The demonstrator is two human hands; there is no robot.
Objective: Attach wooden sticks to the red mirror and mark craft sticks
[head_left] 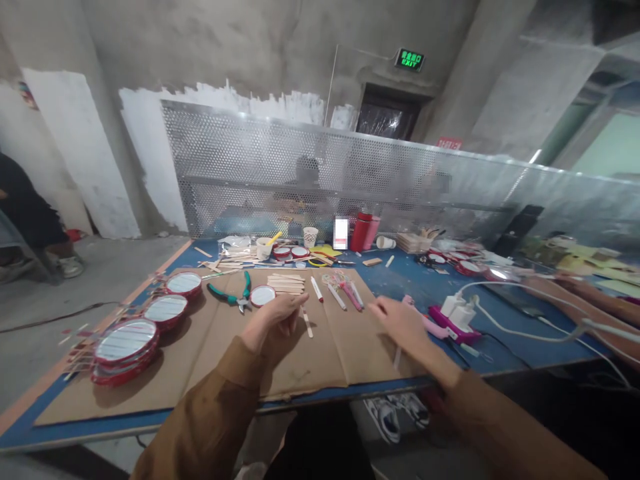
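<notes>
Wooden stick (pixel 307 323) is seen at the fingertips of the left hand (pixel 296 308), center frame, over cardboard (pixel 320 360) on the bench (pixel 400 272); whether it is pinched cannot be told. Right hand (pixel 381 308) is curled near the pink glue gun (pixel 434 328), right of center, grip closure unclear. Red-rimmed discs (pixel 126 341) are stacked at left.

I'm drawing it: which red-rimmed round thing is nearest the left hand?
The disc beside the green-handled pliers; the other discs sit farther from the left hand.
</notes>
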